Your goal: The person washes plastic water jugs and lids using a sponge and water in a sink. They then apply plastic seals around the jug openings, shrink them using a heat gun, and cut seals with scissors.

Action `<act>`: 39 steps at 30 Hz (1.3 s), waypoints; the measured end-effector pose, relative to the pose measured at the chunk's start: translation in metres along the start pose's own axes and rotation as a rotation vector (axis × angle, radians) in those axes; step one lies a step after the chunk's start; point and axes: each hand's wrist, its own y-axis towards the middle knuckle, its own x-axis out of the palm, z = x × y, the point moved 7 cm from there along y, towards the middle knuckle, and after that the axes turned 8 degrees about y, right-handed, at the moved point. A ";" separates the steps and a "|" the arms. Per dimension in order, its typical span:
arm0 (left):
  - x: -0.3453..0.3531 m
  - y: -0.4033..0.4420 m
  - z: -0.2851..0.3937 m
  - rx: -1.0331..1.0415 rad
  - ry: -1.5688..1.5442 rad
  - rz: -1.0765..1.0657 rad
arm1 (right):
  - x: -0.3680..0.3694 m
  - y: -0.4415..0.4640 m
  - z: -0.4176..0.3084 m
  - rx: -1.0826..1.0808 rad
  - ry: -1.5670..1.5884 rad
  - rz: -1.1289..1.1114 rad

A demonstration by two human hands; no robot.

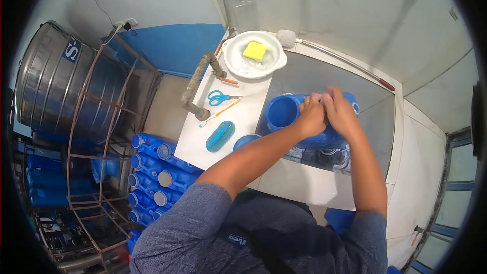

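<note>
My left hand [312, 115] and my right hand [339, 111] meet over a blue plastic water container [327, 139] in the sink. The fingers of both are bent in and pressed together; whatever is between them is hidden. A ring shows on the left hand. Just left of that hand is the wide round mouth of a blue vessel [274, 121]. Lower left, partly behind my left forearm, another round blue rim [247, 141] shows. Clear crumpled-looking plastic or water [329, 158] lies below the container.
On the white counter are a blue scrub brush [220, 136], a toothbrush [223, 111], blue scissors [218, 98] and a white basin [229, 66] with a yellow sponge [255, 50]. A pipe [195, 83] rises at its edge. A long-handled brush [345, 63] lies behind the sink. Blue jugs [152, 172] are stacked left.
</note>
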 end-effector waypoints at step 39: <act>-0.215 0.103 -0.062 0.089 0.447 -0.050 | -0.051 -0.070 0.074 0.012 -0.593 0.025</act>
